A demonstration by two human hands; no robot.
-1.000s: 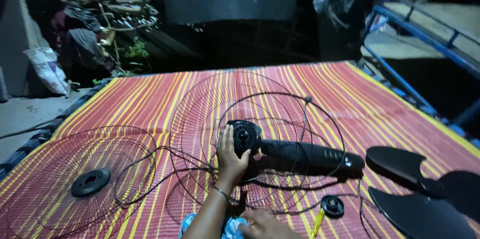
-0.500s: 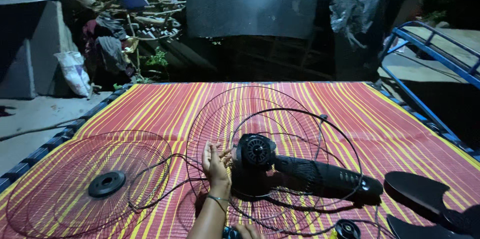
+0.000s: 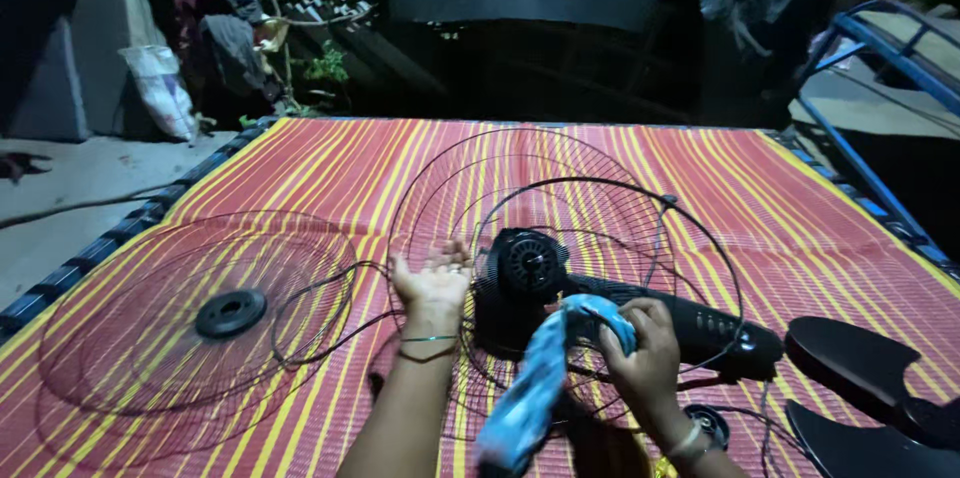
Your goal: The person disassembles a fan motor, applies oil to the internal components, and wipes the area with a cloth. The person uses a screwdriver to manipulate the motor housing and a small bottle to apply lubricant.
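In the lower middle of the frame the left hand (image 3: 432, 283) lies palm up with its fingers spread loosely, holding nothing, its fingertips at the edge of the rear fan guard (image 3: 560, 268) and just left of the black fan motor housing (image 3: 527, 268). A thin bangle sits on that wrist. The right hand (image 3: 645, 358), lower right of centre, has its grip closed around a blue and white cloth (image 3: 535, 393); the cloth's upper end is bunched between fingers and thumb just below the motor, and the rest hangs down toward the bottom edge.

The motor housing lies on its side inside the wire rear guard, with the black fan neck (image 3: 700, 328) running off to the right, a row of small buttons showing on it. Both rest on a red and yellow striped mat (image 3: 330, 168) that fills most of the frame.

At the left lies the front fan guard (image 3: 130, 338), flat on the mat, with a round black centre cap (image 3: 230, 313). A thin wire ring (image 3: 315, 313) lies between it and the left hand. At the lower right are the black fan blades (image 3: 860, 378), and a small round black piece (image 3: 710, 423) sits just beside the right wrist. A blue metal frame (image 3: 880, 43) stands at the upper right, and a white sack (image 3: 160, 88) at the upper left.
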